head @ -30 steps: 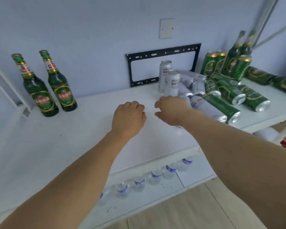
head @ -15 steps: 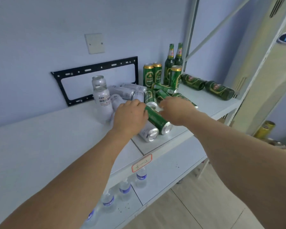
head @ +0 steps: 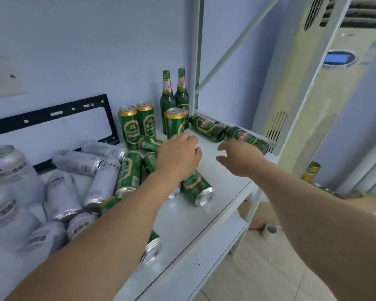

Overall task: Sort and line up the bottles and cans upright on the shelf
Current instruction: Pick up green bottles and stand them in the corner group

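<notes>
Green cans point(head: 128, 172): several lying among silver ones mid-shelf.
Left hand point(head: 178, 157): fingers curled over the pile; grasp unclear.
Right hand point(head: 240, 158): fingers spread, empty.
Risk: fallen bottles point(head: 208, 129) could roll off the shelf point(head: 224, 216) edge if nudged.

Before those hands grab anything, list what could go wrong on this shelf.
1. The right hand reaches toward a lying green bottle near the shelf's right end; nudged, it may roll off.
2. The left hand hovers beside an upright green can; a bump could topple it.
</notes>
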